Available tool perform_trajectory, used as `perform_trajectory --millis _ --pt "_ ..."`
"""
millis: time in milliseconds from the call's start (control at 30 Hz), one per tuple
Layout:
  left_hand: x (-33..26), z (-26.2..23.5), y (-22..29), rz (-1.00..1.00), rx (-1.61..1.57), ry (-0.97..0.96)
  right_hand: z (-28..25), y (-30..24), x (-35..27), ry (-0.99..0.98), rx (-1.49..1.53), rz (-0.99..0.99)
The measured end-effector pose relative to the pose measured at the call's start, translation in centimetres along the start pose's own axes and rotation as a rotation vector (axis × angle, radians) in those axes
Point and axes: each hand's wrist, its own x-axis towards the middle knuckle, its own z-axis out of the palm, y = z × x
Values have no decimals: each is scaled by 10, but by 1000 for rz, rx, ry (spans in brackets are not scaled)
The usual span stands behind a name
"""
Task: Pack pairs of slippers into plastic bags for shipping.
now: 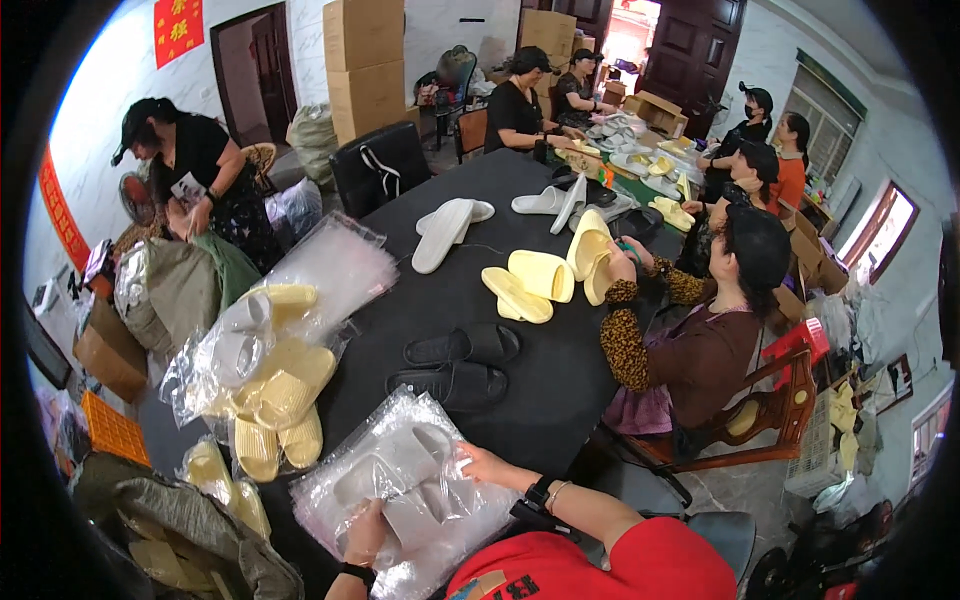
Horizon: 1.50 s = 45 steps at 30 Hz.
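Just past the left hand point(366, 533) and left of the right hand point(490, 467), one grey slipper point(382, 474) slants away rightward. Can't tell if either hand's fingers are clamped tbh

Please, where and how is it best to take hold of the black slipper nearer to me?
I would grip the black slipper by its raised band, toward the right end, coming from above on the near side with the right hand. The slipper lies flat, so its low left end probably offers little to pinch, while the band stands up.
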Motion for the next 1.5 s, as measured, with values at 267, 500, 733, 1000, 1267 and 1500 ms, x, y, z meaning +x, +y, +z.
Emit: perform_trajectory --millis 267,500,733,1000,1267,1500 --pt "24 -5 35 -169 97 315 -3 -11 -5 51 -187 149" --pt "33 12 29 -9 124 293 -9 -3 -25 193 -242 84" --pt "-40 4 -15 -53 65 257 -18 12 -32 355 -418 16" --pt "-3 -3 7 5 122 160 -27 5 -27 346 -331 -47" --pt "-30 2 -3 -3 -50 168 -32 11 -30 390 -449 12" --pt "-113 -51 -28 -411 -236 571 -34 -2 -37 443 -531 -43"
